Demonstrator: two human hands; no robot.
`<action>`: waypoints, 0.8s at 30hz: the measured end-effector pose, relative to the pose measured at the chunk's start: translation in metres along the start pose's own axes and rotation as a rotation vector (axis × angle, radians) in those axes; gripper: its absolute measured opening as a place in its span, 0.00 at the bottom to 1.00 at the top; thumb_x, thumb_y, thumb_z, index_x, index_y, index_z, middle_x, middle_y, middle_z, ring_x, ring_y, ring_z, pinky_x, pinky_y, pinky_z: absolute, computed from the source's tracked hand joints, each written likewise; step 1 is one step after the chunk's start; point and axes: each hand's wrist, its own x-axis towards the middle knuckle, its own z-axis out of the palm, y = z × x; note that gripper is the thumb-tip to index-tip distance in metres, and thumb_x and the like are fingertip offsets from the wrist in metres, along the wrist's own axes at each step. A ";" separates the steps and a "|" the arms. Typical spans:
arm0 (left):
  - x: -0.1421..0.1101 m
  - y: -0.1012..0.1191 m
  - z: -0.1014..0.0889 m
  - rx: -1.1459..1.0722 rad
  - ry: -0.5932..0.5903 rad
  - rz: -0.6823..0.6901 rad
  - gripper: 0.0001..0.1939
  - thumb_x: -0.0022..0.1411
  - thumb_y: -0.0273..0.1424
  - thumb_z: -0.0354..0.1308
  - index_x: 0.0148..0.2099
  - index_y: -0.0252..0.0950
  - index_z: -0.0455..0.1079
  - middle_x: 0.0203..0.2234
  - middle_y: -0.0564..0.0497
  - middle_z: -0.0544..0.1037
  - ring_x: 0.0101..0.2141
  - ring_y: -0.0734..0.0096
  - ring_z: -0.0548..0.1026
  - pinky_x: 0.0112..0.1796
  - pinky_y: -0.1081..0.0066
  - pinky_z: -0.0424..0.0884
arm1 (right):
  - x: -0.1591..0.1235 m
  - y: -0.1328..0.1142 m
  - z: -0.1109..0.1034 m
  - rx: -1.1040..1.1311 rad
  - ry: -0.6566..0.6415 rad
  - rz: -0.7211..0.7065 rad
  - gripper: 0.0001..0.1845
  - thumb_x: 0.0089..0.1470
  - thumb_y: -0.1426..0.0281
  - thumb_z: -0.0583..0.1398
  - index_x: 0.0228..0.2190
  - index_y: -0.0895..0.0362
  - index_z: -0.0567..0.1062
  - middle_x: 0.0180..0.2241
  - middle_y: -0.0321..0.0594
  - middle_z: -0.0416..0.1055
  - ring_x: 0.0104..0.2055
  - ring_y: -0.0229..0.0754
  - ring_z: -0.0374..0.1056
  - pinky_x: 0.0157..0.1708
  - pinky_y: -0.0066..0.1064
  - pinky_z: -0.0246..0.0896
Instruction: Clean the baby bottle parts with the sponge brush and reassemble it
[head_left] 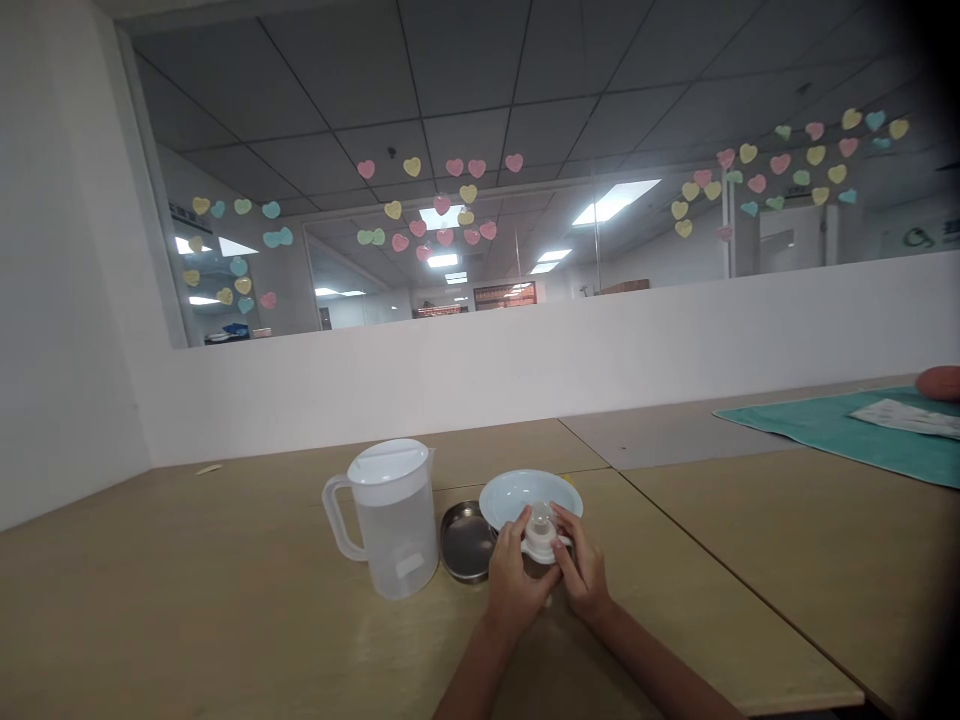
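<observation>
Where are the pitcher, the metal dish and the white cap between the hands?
pitcher (397, 532), head view: middle of its body.
metal dish (466, 546), head view: bare inner floor.
white cap (540, 547), head view: white part below the clear dome.

White cap (540, 546), clear dome uppermost.
On my feed, it sits roughly upright between the left hand (515, 580) and the right hand (587, 574), wide collar showing, its underside too obscured to read.

Left hand (514, 582) and right hand (588, 574) partly hide the bottle (540, 545)
</observation>
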 end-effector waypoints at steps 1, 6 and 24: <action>0.000 -0.002 0.000 0.005 0.001 0.012 0.33 0.54 0.37 0.60 0.60 0.36 0.55 0.48 0.41 0.71 0.47 0.59 0.71 0.47 0.57 0.69 | 0.000 0.001 0.000 0.008 -0.004 0.003 0.20 0.58 0.66 0.50 0.52 0.56 0.61 0.46 0.47 0.69 0.44 0.45 0.69 0.41 0.36 0.67; 0.003 -0.012 0.004 0.081 0.027 0.113 0.34 0.52 0.36 0.61 0.59 0.34 0.55 0.42 0.43 0.73 0.41 0.61 0.73 0.41 0.61 0.72 | 0.000 0.004 -0.001 0.059 -0.029 0.009 0.19 0.58 0.66 0.51 0.50 0.56 0.62 0.44 0.46 0.71 0.44 0.45 0.70 0.41 0.35 0.67; 0.004 -0.024 0.012 0.185 0.078 0.246 0.39 0.51 0.36 0.58 0.62 0.32 0.48 0.40 0.42 0.72 0.37 0.61 0.74 0.34 0.65 0.73 | 0.000 0.002 0.003 0.048 -0.010 0.015 0.17 0.57 0.64 0.50 0.48 0.56 0.63 0.39 0.44 0.70 0.39 0.44 0.68 0.37 0.34 0.65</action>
